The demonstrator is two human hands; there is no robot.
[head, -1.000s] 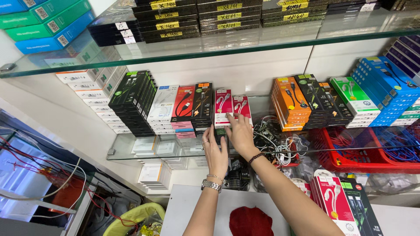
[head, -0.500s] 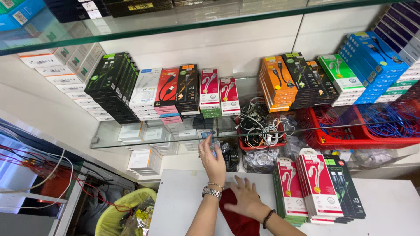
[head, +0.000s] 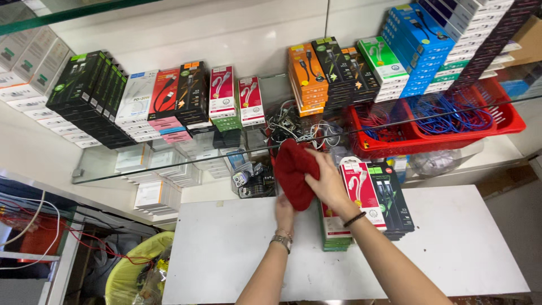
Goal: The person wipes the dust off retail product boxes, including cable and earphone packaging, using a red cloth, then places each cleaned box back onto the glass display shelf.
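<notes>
At frame centre, just above the white flat-topped table (head: 226, 248), you've got a dark red soft cloth (head: 294, 172) bunched up between both hands, lifted off the table w/ its top level with the front edge of the clear glass shelf (head: 101, 169).

Handling: it looks light, limp, floppy, not fragile and not slippery. It'll sag wherever it isn't supported, so take it by a gathered fold, not a loose corner.

Right hand (head: 327, 181): closed over the cloth's right side, fingers curled into the fabric, a dark band on the wrist. Left hand (head: 285, 212): under the cloth's lower end and mostly hidden by it; it touches the fabric, but I can't tell how far the fingers are closed. A metal watch sits on that wrist.

Nearby: a stack of flat cable boxes, red-white and black (head: 370, 197), stands on the table just right of your right hand, touching or nearly so. Behind the cloth on the shelf is a tangle of loose grey cables (head: 293, 127); to the right, red plastic baskets of blue and red cords (head: 446, 121). At lower left of frame there's a yellow-lined bin (head: 135, 271).
</notes>
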